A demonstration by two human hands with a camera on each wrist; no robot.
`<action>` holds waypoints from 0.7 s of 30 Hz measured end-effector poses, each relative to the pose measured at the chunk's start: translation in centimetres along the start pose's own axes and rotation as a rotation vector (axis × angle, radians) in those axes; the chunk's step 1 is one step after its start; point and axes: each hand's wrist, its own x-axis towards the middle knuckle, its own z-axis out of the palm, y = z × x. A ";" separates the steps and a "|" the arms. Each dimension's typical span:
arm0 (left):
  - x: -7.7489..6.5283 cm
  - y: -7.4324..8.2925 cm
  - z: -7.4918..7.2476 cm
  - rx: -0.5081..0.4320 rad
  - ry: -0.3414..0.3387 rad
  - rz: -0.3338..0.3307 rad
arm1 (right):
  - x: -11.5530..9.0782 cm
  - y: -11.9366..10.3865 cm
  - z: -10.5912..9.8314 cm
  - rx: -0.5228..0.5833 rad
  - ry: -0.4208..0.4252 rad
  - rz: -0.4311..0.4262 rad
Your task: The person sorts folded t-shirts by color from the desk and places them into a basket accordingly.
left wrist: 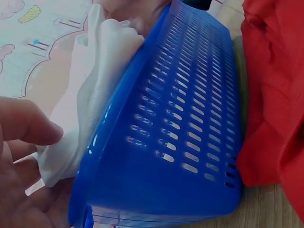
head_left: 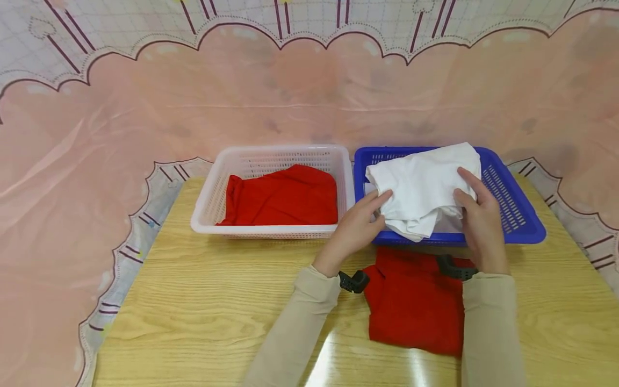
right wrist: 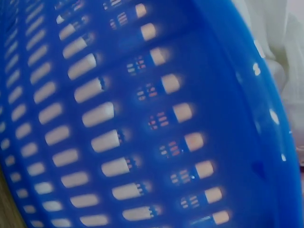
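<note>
A folded white garment (head_left: 425,183) is held over the blue basket (head_left: 526,232) at the right. My left hand (head_left: 355,228) pinches its left edge; in the left wrist view the thumb lies on top of the fabric and the fingers beneath it. At the other end, my right hand (head_left: 483,226) grips the right edge, with its lower fingers hidden by the cloth. More white fabric shows under the garment, inside the basket. The right wrist view is mostly filled by the slotted basket wall (right wrist: 228,118), and the right hand is not plainly seen there.
On the wooden table (head_left: 203,312), a red garment (head_left: 416,306) lies flat in front of the blue basket, between my forearms. To the left stands a white basket (head_left: 271,230) with red clothing (head_left: 285,199) inside. A patterned pink cloth (head_left: 290,107) hangs behind both baskets.
</note>
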 end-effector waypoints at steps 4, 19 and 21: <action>0.5 0.0 0.2 0.069 -0.001 0.052 | 0.3 0.0 -0.4 0.004 -0.003 -0.018; 1.3 0.9 1.8 0.368 -0.030 -0.009 | 0.6 0.0 -1.0 -0.184 0.016 -0.011; 1.4 1.1 1.8 0.392 -0.033 -0.021 | 0.6 0.1 -1.0 -0.200 0.010 -0.018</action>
